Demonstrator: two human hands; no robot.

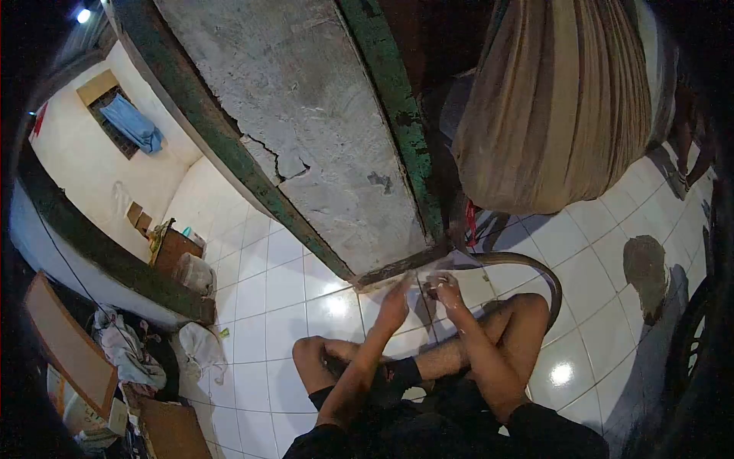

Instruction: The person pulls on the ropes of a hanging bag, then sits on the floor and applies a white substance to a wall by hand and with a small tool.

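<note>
I sit cross-legged on the white tiled floor, with both hands in front of my shins near the foot of the wall. My left hand (395, 303) is raised, its fingers smeared and pale at the tips. Close beside it, my right hand (444, 290) has curled fingers with whitish bits or foam on them. A faint translucent blur lies around the fingertips, and I cannot make out what it is. A dark curved tube (544, 272) runs from behind my right hand round my right knee; neither hand clearly touches it.
A cracked grey wall panel (298, 99) with green edges stands ahead. A striped brown cloth (558, 107) hangs at the right, near a wheel (692, 336) and a dark floor patch (644, 268). At the left are a white cloth (201, 348) and a clear container (194, 274).
</note>
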